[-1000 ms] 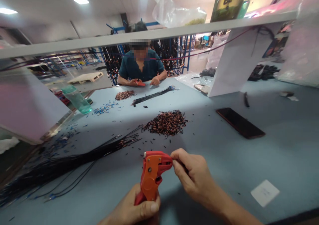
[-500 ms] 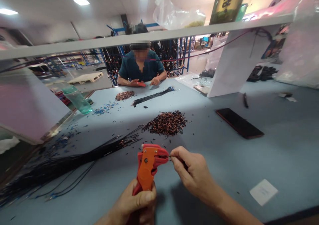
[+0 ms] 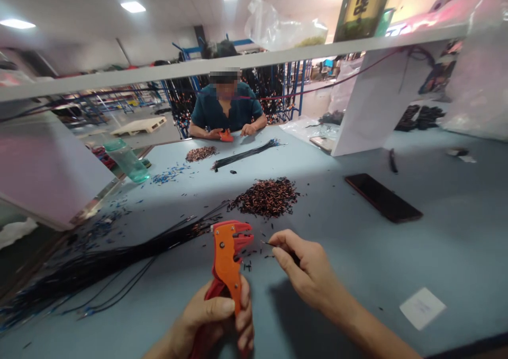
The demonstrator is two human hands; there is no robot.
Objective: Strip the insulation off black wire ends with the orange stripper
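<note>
An orange and red wire stripper [image 3: 227,253] stands upright in my left hand [image 3: 222,311], whose fingers wrap round its handles; its jaws are apart and point right. Just right of the jaws, my right hand [image 3: 304,266] pinches a thin dark wire [image 3: 268,243] between thumb and fingertips. The wire's tip is free of the jaws. Beyond the tool lies a heap of short black and copper pieces [image 3: 266,197]. A long bundle of black wires [image 3: 115,261] stretches across the left side of the table.
A person [image 3: 226,107] sits across the table with a red tool in hand. A phone [image 3: 383,197] and a white paper square [image 3: 423,308] lie at the right. A green bottle [image 3: 127,160] leans at the left. A shelf [image 3: 238,64] runs overhead.
The stripper has moved left, away from my right hand, and its jaws have opened. The wire tip has come out of the jaws. Small pieces now show below them.
</note>
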